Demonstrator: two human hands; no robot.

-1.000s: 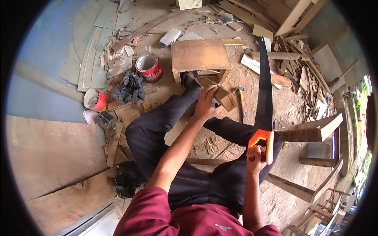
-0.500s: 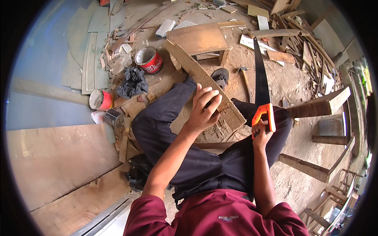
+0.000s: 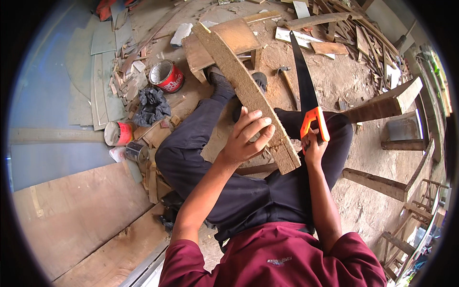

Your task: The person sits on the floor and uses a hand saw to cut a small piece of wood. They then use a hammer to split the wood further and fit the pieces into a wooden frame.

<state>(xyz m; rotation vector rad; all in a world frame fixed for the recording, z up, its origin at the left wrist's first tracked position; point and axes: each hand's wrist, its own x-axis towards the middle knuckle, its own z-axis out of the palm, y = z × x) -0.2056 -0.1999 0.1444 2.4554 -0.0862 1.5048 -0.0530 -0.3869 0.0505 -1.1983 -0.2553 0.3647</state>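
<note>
My left hand (image 3: 247, 136) grips a rough wooden plank (image 3: 239, 81) near its lower end, fingers laid over its face. The plank slants from the upper left down to the right, above my legs, and partly covers the small wooden stool (image 3: 234, 38) beyond it. In my right hand (image 3: 313, 148) is a handsaw (image 3: 305, 76), held by its orange handle. Its dark blade points up and away from me, apart from the plank. A hammer (image 3: 288, 86) lies on the floor to the left of the blade.
Red paint cans (image 3: 167, 77) and a crumpled black plastic bag (image 3: 152, 106) sit left of my legs. Wood scraps (image 3: 368, 45) pile up at the far right. A wooden frame (image 3: 377, 184) stands at my right. Plywood sheets (image 3: 81, 210) lie at the near left.
The plank has turned a little steeper, its lower end coming nearer to me. The saw has shifted slightly left with my right hand. My view has also moved somewhat.
</note>
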